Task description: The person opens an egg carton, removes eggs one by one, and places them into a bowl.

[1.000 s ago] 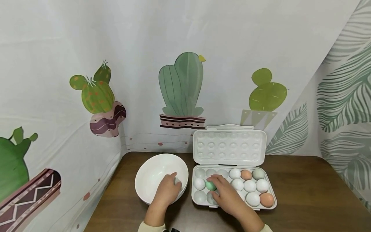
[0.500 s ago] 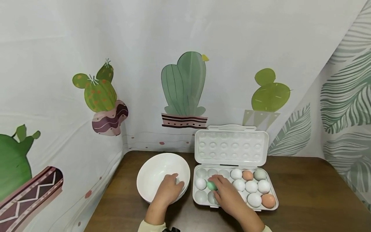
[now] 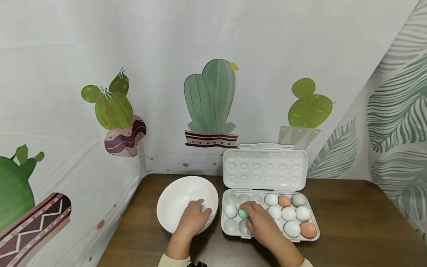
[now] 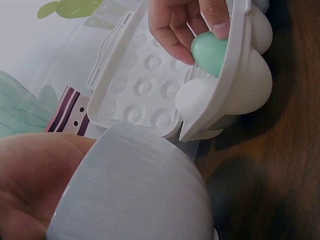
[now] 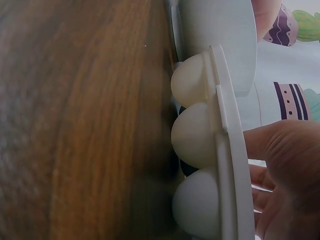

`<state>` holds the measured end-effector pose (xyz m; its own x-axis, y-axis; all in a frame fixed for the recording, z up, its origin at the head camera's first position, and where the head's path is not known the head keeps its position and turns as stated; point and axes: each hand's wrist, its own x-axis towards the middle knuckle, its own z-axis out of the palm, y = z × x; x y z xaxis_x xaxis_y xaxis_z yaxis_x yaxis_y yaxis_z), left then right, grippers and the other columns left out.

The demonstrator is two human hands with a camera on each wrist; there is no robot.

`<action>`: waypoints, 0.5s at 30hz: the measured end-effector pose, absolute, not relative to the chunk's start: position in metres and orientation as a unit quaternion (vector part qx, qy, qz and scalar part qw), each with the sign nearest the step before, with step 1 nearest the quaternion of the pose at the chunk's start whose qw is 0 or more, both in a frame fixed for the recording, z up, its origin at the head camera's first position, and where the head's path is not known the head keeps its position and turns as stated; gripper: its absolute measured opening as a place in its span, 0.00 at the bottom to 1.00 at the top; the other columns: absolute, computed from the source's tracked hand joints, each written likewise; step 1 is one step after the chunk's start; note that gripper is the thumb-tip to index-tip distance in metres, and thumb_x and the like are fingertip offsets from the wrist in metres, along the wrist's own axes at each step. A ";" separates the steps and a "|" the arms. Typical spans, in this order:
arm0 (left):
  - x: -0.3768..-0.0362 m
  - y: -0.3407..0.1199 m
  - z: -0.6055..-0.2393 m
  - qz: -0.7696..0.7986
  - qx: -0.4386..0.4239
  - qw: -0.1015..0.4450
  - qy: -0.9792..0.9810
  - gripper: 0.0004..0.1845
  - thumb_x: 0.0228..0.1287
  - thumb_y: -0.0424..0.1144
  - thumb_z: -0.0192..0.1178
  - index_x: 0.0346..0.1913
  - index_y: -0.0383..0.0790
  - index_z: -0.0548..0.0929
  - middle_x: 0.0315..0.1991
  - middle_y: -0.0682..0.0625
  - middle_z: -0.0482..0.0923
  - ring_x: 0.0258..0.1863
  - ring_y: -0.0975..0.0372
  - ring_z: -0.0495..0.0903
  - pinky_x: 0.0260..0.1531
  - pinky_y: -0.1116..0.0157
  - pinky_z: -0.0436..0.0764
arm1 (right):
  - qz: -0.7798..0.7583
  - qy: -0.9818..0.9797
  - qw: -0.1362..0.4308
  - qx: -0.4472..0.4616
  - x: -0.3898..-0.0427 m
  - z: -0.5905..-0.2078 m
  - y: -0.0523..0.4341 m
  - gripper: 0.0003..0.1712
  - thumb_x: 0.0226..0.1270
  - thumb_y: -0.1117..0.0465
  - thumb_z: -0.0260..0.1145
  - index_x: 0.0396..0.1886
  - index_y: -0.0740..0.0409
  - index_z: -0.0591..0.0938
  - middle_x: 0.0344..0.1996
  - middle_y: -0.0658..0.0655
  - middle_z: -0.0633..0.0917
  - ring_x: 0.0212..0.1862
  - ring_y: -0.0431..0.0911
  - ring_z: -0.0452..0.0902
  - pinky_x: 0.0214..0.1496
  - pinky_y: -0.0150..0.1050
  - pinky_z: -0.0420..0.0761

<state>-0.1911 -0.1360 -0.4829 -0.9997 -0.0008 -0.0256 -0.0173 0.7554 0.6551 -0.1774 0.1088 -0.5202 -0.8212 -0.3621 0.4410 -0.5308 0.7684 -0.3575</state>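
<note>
A white egg carton [image 3: 313, 237] lies open on the brown table, its lid [image 3: 265, 165] tipped up behind. It holds several white eggs [image 3: 288, 214], two brown ones [image 3: 307, 230] and a pale green-grey one [image 3: 298, 200]. My right hand [image 3: 261, 224] reaches over the carton's left part and pinches a green egg [image 3: 243, 213] [image 4: 210, 51] with thumb and fingers [image 4: 172, 31]. A white bowl [image 3: 176, 196] stands left of the carton. My left hand [image 3: 194, 219] grips the bowl's near right rim, thumb inside.
The table's wood top [image 3: 353, 222] stretches to the right of the carton. A cloth backdrop printed with cacti [image 3: 210, 100] hangs right behind the table and along its left side. Leaf-patterned cloth [image 3: 393, 122] closes off the right.
Almost nothing differs: both hands stay in place, the right still on the green egg, the left still on the bowl's rim. Only the head view shifts slightly.
</note>
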 end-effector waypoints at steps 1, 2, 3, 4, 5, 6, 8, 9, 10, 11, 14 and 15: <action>-0.191 -0.136 -0.483 0.348 -0.005 0.011 0.937 0.27 0.65 0.42 0.58 0.61 0.24 0.78 0.61 0.27 0.75 0.63 0.36 0.74 0.64 0.42 0.73 | 0.239 -0.924 0.175 0.241 -0.177 -0.520 0.109 0.24 0.54 0.70 0.74 0.51 0.55 0.80 0.47 0.52 0.83 0.50 0.47 0.81 0.54 0.45 0.82; -0.191 -0.136 -0.483 0.347 -0.005 0.010 0.938 0.27 0.65 0.42 0.58 0.61 0.24 0.78 0.60 0.27 0.75 0.63 0.36 0.75 0.64 0.42 0.73 | 0.240 -0.924 0.175 0.239 -0.177 -0.520 0.109 0.24 0.54 0.69 0.74 0.51 0.55 0.80 0.47 0.52 0.83 0.50 0.47 0.81 0.54 0.45 0.82; -0.191 -0.136 -0.482 0.346 -0.005 0.009 0.938 0.27 0.65 0.42 0.58 0.61 0.24 0.78 0.60 0.27 0.76 0.63 0.36 0.75 0.64 0.42 0.73 | 0.239 -0.925 0.176 0.238 -0.177 -0.520 0.109 0.24 0.54 0.69 0.74 0.51 0.54 0.80 0.47 0.52 0.83 0.50 0.47 0.81 0.53 0.44 0.82; -0.191 -0.136 -0.482 0.346 -0.006 0.009 0.938 0.27 0.65 0.42 0.58 0.61 0.24 0.78 0.60 0.27 0.76 0.63 0.36 0.75 0.64 0.42 0.73 | 0.238 -0.925 0.176 0.237 -0.177 -0.520 0.109 0.24 0.54 0.69 0.75 0.51 0.54 0.80 0.47 0.52 0.82 0.49 0.46 0.81 0.53 0.44 0.82; -0.190 -0.136 -0.482 0.346 -0.007 0.009 0.938 0.27 0.65 0.42 0.58 0.61 0.24 0.78 0.60 0.27 0.76 0.63 0.36 0.75 0.64 0.42 0.73 | 0.236 -0.925 0.178 0.237 -0.176 -0.520 0.108 0.24 0.54 0.68 0.75 0.51 0.54 0.80 0.47 0.51 0.82 0.49 0.46 0.81 0.53 0.44 0.82; -0.190 -0.136 -0.482 0.346 -0.007 0.008 0.938 0.27 0.65 0.41 0.58 0.61 0.24 0.78 0.60 0.27 0.76 0.63 0.36 0.75 0.64 0.42 0.73 | 0.235 -0.925 0.180 0.236 -0.176 -0.521 0.108 0.24 0.54 0.68 0.75 0.51 0.54 0.80 0.46 0.51 0.82 0.49 0.46 0.81 0.52 0.43 0.82; -0.190 -0.136 -0.482 0.347 -0.007 0.006 0.938 0.27 0.65 0.41 0.59 0.61 0.24 0.78 0.60 0.27 0.76 0.63 0.36 0.75 0.64 0.42 0.73 | 0.233 -0.925 0.185 0.236 -0.176 -0.521 0.108 0.24 0.53 0.68 0.76 0.51 0.54 0.80 0.45 0.51 0.82 0.48 0.45 0.81 0.51 0.43 0.82; -0.190 -0.136 -0.482 0.346 -0.006 0.004 0.938 0.27 0.65 0.41 0.59 0.61 0.24 0.78 0.60 0.27 0.76 0.63 0.36 0.75 0.64 0.42 0.73 | 0.231 -0.925 0.187 0.236 -0.177 -0.522 0.108 0.25 0.53 0.67 0.76 0.51 0.54 0.80 0.45 0.51 0.82 0.47 0.45 0.81 0.51 0.43 0.82; -0.190 -0.136 -0.482 0.345 -0.006 0.002 0.939 0.27 0.65 0.41 0.59 0.61 0.24 0.78 0.60 0.27 0.76 0.63 0.36 0.75 0.64 0.42 0.73 | 0.229 -0.926 0.189 0.235 -0.177 -0.522 0.108 0.25 0.53 0.67 0.76 0.51 0.54 0.80 0.45 0.51 0.82 0.47 0.45 0.81 0.51 0.43 0.82; -0.190 -0.136 -0.482 0.344 -0.005 0.000 0.939 0.27 0.64 0.41 0.59 0.61 0.24 0.78 0.60 0.27 0.76 0.62 0.36 0.75 0.64 0.42 0.73 | 0.227 -0.926 0.190 0.234 -0.177 -0.522 0.108 0.24 0.53 0.67 0.76 0.51 0.54 0.80 0.45 0.51 0.82 0.47 0.45 0.81 0.50 0.43 0.82; -0.191 -0.135 -0.481 0.343 -0.005 -0.006 0.939 0.27 0.64 0.41 0.59 0.62 0.25 0.78 0.60 0.27 0.76 0.62 0.36 0.75 0.63 0.42 0.73 | 0.224 -0.928 0.190 0.230 -0.177 -0.521 0.108 0.24 0.54 0.66 0.76 0.52 0.53 0.80 0.46 0.51 0.83 0.48 0.46 0.82 0.50 0.44 0.82; -0.191 -0.135 -0.480 0.343 -0.005 -0.007 0.939 0.27 0.65 0.41 0.59 0.62 0.25 0.77 0.60 0.27 0.76 0.62 0.36 0.75 0.63 0.42 0.73 | 0.224 -0.929 0.189 0.228 -0.177 -0.521 0.108 0.24 0.55 0.66 0.76 0.53 0.54 0.81 0.46 0.51 0.83 0.48 0.46 0.82 0.51 0.44 0.82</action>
<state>-0.1907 -0.1351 -0.4801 -0.9999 -0.0137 0.0091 -0.0046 0.7653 0.6437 -0.1771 0.1084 -0.5207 -0.8243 -0.3397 0.4530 -0.5087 0.7956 -0.3290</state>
